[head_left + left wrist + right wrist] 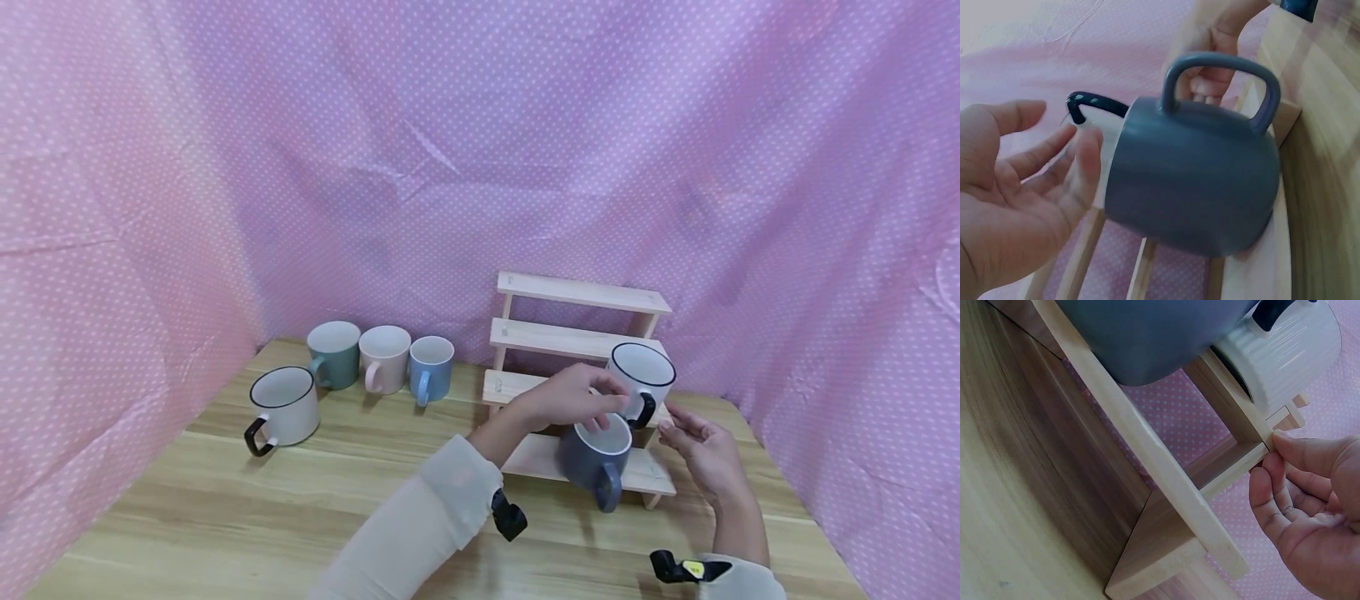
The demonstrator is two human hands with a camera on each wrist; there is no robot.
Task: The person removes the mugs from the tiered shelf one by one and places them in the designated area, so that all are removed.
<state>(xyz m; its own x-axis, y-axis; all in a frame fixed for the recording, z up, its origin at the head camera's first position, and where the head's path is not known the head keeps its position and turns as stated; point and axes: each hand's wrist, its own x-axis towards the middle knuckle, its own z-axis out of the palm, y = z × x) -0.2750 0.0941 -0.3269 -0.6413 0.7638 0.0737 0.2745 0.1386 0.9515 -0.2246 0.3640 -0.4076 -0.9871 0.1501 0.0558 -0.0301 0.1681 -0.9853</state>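
Note:
A dark grey-blue mug [592, 457] rests on the lowest step of a wooden tiered stand [585, 292], its handle toward the front. My left hand [573, 398] hovers at the mug's rim, fingers loosely bent and holding nothing; in the left wrist view those fingers [1088, 162] lie beside the mug's mouth. Whether a fingertip touches the rim I cannot tell. Behind, on the second step, stands a white mug [637, 371] with a dark rim and black handle. At the stand's right end my right hand [705, 454] pinches the second step's edge between thumb and fingers.
To the left on the wooden table [225, 517] stand a green mug [341, 367], a pale pink mug [388, 371], a light blue mug [435, 379] and another white mug [296, 417] with a black handle. A pink dotted cloth [375, 167] hangs behind and around the table.

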